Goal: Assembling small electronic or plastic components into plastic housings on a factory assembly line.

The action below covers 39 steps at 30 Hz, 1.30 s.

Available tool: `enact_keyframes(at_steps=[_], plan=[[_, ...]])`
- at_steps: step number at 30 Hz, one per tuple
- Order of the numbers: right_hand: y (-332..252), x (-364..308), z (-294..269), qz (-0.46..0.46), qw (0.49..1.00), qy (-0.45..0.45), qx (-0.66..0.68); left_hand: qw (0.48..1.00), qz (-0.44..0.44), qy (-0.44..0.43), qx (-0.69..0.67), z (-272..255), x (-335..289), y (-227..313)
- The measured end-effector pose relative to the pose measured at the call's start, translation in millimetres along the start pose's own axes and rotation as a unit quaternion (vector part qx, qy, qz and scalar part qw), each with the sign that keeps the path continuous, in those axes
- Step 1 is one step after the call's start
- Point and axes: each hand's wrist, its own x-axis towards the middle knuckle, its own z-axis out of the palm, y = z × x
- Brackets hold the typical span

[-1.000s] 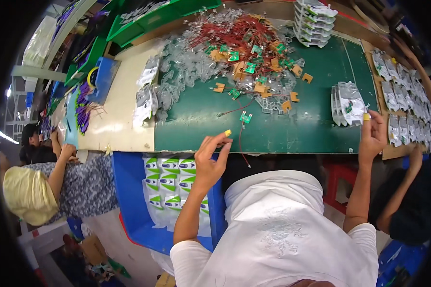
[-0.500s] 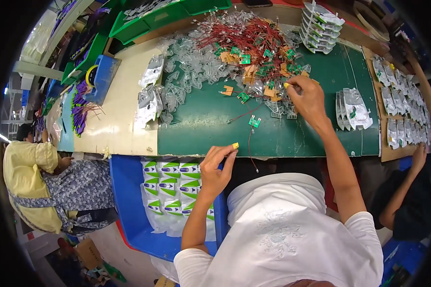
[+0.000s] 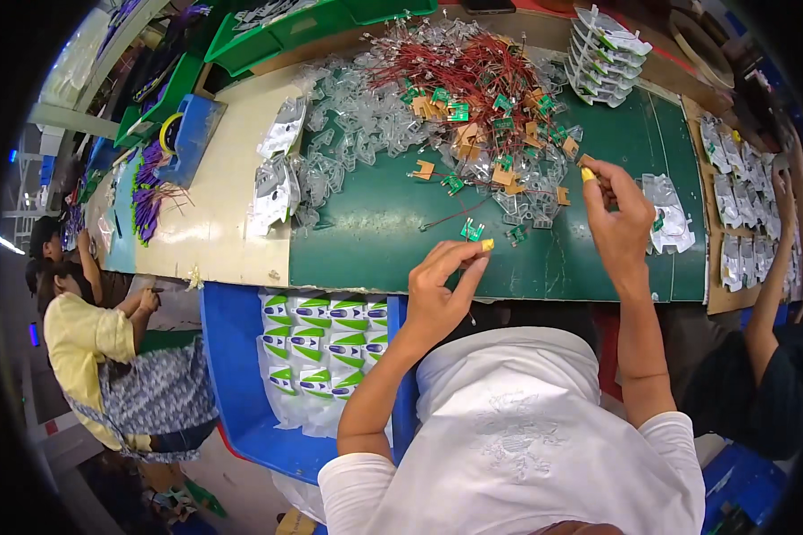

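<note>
Over the front edge of the green mat, my left hand (image 3: pixel 439 292) has its thumb and forefinger pinched close together, a yellow cover on the fingertip. What lies between them is too small to make out. Just beyond the fingertips lies a small green circuit board (image 3: pixel 472 230), its thin wire running under the hand. A second green board (image 3: pixel 516 234) is to its right. My right hand (image 3: pixel 620 218), also with a yellow fingertip cover, pinches a small tan notched piece (image 3: pixel 586 161), mostly hidden by the fingers. A pile of red wires (image 3: pixel 464 67) with boards and tan pieces is beyond.
Clear plastic parts (image 3: pixel 366 116) heap left of the wires. Whitish housings stand in a stack (image 3: pixel 605 58) and on the right (image 3: pixel 667 214). A blue bin (image 3: pixel 232 392) holds bagged green-and-white items. Co-workers are at both sides, one in a yellow top (image 3: pixel 89 334).
My right hand has come away from the pile, rightward and nearer, with the tan piece at its fingertips. My left hand has moved right and forward to the board; another board now lies beside it.
</note>
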Motion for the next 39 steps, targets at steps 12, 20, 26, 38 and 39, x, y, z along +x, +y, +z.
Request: enact_keyframes(at_steps=[12,20,26,38,39], plan=[[-19.9,-29.1,-23.1,-0.125,0.988,-0.054,0.068,0.945,-0.068,0.016,-0.320,24.3,35.6,19.6],[-20.5,-33.5,-19.6,0.069,0.925,-0.257,0.272,0.971,-0.056,0.032,-0.230,25.0,24.5,17.1],[-36.2,-29.2,-8.6,-0.001,0.952,-0.227,0.206,0.962,-0.084,0.053,-0.254,23.8,21.5,23.6],[-31.3,-33.7,0.1,-0.035,0.928,-0.290,0.231,0.982,-0.003,0.019,-0.190,12.1,0.6,2.1],[-24.6,-34.7,4.9,-0.044,0.915,-0.312,0.251,0.973,-0.043,0.015,-0.225,12.6,-3.6,-2.5]])
